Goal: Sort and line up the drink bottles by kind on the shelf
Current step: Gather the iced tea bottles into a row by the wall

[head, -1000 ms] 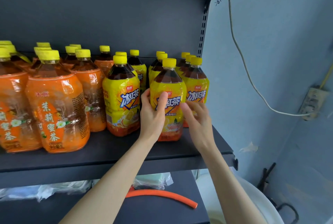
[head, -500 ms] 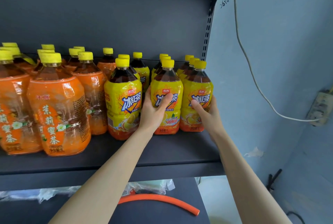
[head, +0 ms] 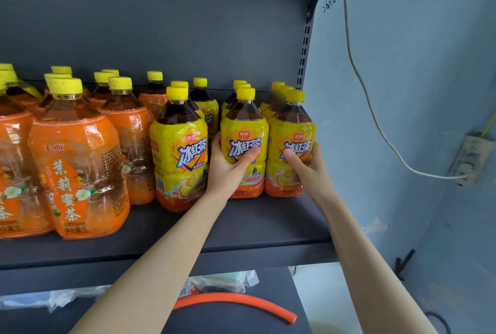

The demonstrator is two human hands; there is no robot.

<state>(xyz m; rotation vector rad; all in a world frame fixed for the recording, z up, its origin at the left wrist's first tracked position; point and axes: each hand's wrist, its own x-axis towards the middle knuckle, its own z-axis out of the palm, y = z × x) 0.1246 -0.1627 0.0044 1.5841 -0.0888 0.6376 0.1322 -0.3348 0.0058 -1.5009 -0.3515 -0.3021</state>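
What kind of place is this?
Probably a small shop's stockroom or back corner: a dark metal shelf with a slotted upright, rows of yellow-label tea bottles and orange-label tea bottles, and a bare wall with a loose cable and socket.

1. Both bare forearms are extended forward, apart.
2. The left hand (head: 228, 172) is curled round one yellow bottle (head: 243, 125), thumb laid across its front.
3. The right hand (head: 311, 172) is curled round the neighbouring bottle (head: 291, 128).

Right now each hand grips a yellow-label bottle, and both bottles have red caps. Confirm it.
One error: the head view shows yellow caps, not red. The left hand grips the middle bottle, the right hand the end bottle, both yellow-label.
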